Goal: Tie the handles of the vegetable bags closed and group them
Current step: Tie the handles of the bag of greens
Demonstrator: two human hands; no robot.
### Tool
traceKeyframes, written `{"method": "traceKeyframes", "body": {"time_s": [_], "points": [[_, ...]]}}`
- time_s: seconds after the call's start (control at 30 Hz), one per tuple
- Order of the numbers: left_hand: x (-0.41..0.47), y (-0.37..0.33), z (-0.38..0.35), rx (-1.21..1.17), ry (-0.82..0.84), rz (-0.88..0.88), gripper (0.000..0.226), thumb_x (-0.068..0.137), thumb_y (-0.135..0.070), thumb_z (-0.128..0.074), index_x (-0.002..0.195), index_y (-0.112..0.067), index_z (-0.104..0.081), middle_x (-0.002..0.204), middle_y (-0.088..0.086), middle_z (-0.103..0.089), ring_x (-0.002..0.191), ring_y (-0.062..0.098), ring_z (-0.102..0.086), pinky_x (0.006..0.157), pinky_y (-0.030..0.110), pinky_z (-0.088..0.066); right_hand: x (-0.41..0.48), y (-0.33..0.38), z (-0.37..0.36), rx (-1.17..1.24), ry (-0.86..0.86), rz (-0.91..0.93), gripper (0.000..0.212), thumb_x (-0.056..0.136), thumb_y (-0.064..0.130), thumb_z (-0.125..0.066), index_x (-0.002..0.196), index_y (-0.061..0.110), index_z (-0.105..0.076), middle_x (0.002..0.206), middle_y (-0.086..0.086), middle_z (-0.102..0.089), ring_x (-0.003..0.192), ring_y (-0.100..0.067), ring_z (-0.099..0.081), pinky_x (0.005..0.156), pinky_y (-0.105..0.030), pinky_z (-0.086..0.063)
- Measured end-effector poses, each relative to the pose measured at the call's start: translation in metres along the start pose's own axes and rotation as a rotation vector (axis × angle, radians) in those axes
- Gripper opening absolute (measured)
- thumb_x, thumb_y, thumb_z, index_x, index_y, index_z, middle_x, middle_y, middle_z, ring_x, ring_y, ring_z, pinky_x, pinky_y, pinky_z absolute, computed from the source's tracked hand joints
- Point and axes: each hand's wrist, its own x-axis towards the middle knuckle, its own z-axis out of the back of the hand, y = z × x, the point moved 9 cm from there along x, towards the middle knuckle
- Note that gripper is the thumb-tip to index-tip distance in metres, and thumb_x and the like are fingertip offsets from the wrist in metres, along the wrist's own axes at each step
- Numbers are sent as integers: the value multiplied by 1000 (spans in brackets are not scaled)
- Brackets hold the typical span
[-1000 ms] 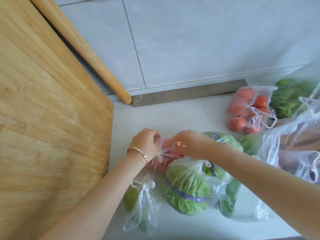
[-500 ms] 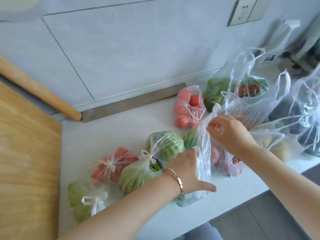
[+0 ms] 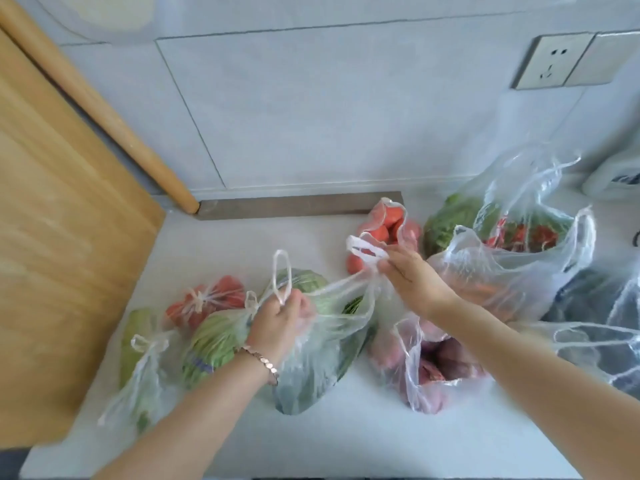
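Left hand [image 3: 282,318] pinches one handle loop [image 3: 280,271], right hand [image 3: 412,278] the other; greens bag [image 3: 311,375] sags on the counter [image 3: 242,237] between and below them (mouth stretched left-right). Handles likely cross inward to knot.

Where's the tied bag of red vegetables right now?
Head view, left of centre on the counter: the tied red bag lies just left of the left hand, which grips the green bag's handle, with the wooden board to its left.

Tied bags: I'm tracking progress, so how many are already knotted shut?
3, all at left: the pale green bag nearest the board, the tomato bag behind it, the lettuce bag beside the left hand. The far-right bags are unclear.
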Motion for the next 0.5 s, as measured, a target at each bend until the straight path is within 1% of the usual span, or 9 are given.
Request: {"method": "traceKeyframes", "body": {"time_s": [0.07, 0.1, 0.13, 0.17, 0.23, 0.3, 0.37, 0.43, 0.5], "points": [[-4, -2, 21, -156, -157, -106, 30, 87, -44, -46, 67, -28, -61, 79, -1, -65, 82, 16, -66, 83, 30, -51, -9, 19, 6, 229, 25, 6, 36, 96, 17, -42, 66, 35, -44, 70, 20, -51, 70, 15, -48, 75, -12, -34], [-9, -4, 27, -196, -195, -143, 29, 91, -39, -44, 71, -26, -60, 82, -1, -68, 90, 21, -66, 86, 36, -50, -11, 23, 7, 312, 36, 8, 39, 96, 15, -42, 62, 33, -46, 61, 20, -52, 63, 16, -49, 70, -9, -35], [-13, -6, 29, -260, -223, -157, 31, 94, -34, -41, 71, -22, -57, 78, -1, -70, 88, 22, -67, 84, 36, -51, -14, 28, 5, 382, 60, 13, 40, 96, 14, -41, 60, 27, -52, 56, 18, -58, 61, 13, -52, 67, -8, -38], [-16, -6, 27, -367, -228, -136, 34, 97, -29, -38, 69, -17, -54, 66, -1, -69, 76, 20, -68, 76, 34, -53, -15, 32, 1, 444, 73, 5, 38, 96, 15, -42, 62, 13, -57, 56, 13, -63, 60, 7, -55, 66, -10, -42], [-22, -13, 16, -602, -180, -96, 37, 97, -27, -33, 66, -12, -46, 40, -4, -50, 40, 13, -52, 55, 28, -53, -14, 30, -8, 619, 36, -87, 38, 94, 21, -43, 67, -5, -52, 57, -11, -63, 61, -14, -60, 67, -29, -49], [-23, -17, 4, -642, -148, -80, 44, 93, -44, -33, 67, -12, -45, 33, -6, -33, 29, 5, -30, 35, 17, -37, -13, 16, -24, 744, -3, -282, 33, 92, 17, -41, 62, 3, -45, 49, -9, -51, 46, -17, -53, 50, -23, -45], [-18, -10, -14, -591, -84, 15, 56, 89, -58, -19, 71, -12, -45, 32, -8, -29, 27, 2, -23, 31, 12, -20, -19, 6, -48, 791, 23, -437, 27, 91, 13, -39, 64, 11, -41, 42, 4, -42, 35, -9, -39, 37, -17, -34], [-14, -4, -33, -553, -9, 111, 61, 92, -54, -9, 69, -12, -47, 33, -9, -31, 27, 1, -22, 31, 14, -16, -26, -1, -71, 845, 78, -531, 19, 92, 15, -38, 74, 11, -44, 40, 9, -35, 34, -6, -31, 37, -17, -27], [-7, 1, -44, -454, 35, 167, 60, 96, -46, -14, 61, -13, -49, 33, -9, -32, 29, 2, -23, 33, 14, -18, -30, -7, -81, 801, 98, -584, 22, 93, 21, -38, 79, 10, -51, 46, 6, -34, 40, -8, -31, 43, -20, -27]]}}
